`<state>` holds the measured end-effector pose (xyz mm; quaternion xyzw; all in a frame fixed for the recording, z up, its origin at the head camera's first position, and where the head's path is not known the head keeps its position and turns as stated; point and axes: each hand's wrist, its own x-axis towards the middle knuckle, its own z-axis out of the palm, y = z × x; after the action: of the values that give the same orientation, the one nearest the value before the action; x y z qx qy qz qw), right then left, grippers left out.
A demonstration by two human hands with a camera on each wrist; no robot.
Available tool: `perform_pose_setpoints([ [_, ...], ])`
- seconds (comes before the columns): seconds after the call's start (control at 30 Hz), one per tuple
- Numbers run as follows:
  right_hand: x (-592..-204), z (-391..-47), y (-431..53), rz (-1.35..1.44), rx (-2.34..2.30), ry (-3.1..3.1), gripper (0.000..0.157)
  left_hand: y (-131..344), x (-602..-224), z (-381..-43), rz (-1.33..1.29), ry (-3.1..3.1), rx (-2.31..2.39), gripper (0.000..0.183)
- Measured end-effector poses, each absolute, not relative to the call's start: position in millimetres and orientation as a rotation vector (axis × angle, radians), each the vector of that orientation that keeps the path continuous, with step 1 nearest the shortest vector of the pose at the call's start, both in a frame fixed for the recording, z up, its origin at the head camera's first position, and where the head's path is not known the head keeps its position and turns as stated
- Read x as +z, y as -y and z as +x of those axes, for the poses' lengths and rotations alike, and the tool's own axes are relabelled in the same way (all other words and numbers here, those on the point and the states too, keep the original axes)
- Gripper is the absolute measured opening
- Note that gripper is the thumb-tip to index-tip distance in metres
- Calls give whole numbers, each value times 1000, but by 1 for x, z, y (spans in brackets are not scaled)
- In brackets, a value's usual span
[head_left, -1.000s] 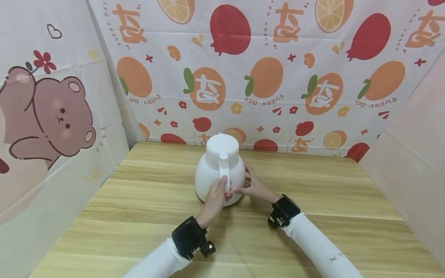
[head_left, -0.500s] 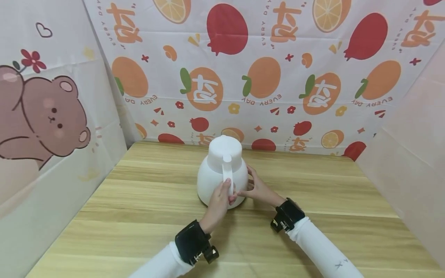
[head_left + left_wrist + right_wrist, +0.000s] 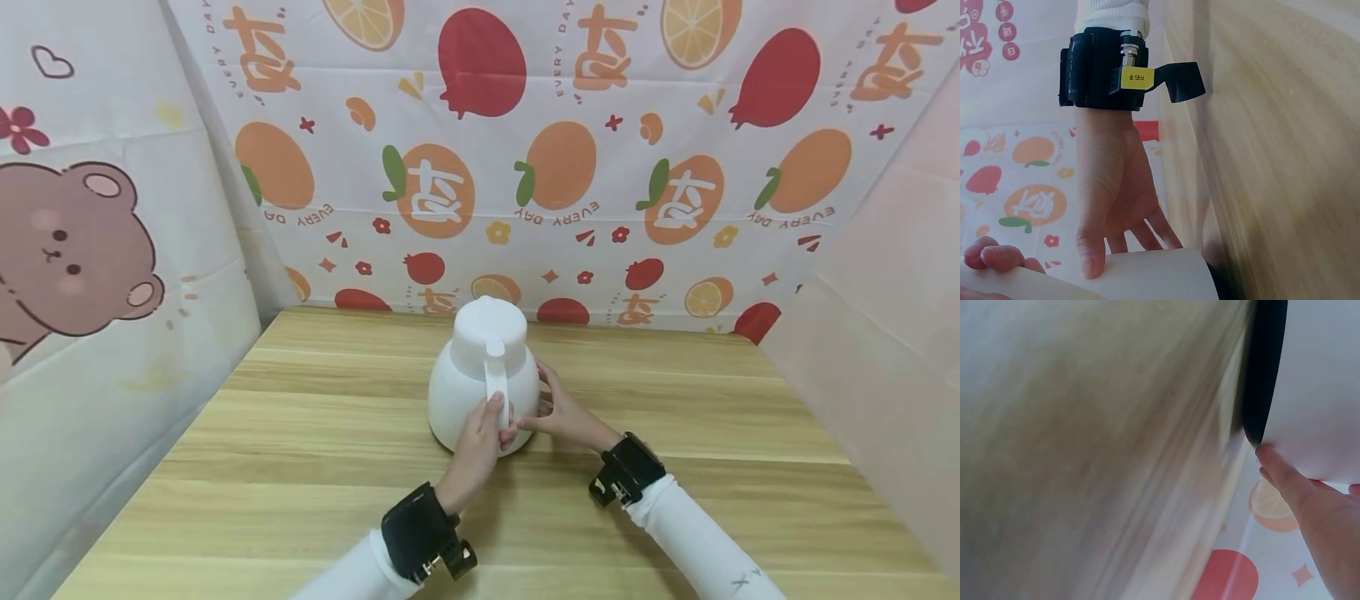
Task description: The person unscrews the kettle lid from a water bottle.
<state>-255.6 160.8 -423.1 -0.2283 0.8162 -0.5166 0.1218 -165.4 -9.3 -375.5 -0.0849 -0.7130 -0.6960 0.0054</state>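
Behind everything we see a fruit-print cloth (image 3: 555, 233), and before it the wooden table (image 3: 300, 467). The white jug (image 3: 457, 400) is near the middle of the table's width, its long axis about upright, top up; whether its whole base touches the wood we cannot tell. Our right hand (image 3: 567, 417) lies against the jug's right side, thumb at the front, fingers spread long and reaching round behind. Our left hand (image 3: 477, 442) grips the handle (image 3: 496, 373), fingers curled round its lower part. The handle points towards us, running down from the lid (image 3: 491, 321); a dark rim (image 3: 1264, 369) edges the base.
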Motion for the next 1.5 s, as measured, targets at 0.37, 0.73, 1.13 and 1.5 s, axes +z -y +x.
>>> perform_pose_setpoints([
  [0.37, -422, -246, -171, -669, -1507, -2372, 104, 1, -374, -156, -286, 2244, -2185, 42],
  [0.73, -421, -242, -174, -669, -1546, -2351, 104, -3, -375, -153, -299, 2207, -2227, 43],
  [1.13, -422, -238, -179, -626, -1507, -2406, 104, -6, -374, -151, -357, 2248, -2214, 48],
  [1.5, -419, -232, -187, -618, -1505, -2419, 103, -12, -369, -147, -386, 2213, -2280, 48],
])
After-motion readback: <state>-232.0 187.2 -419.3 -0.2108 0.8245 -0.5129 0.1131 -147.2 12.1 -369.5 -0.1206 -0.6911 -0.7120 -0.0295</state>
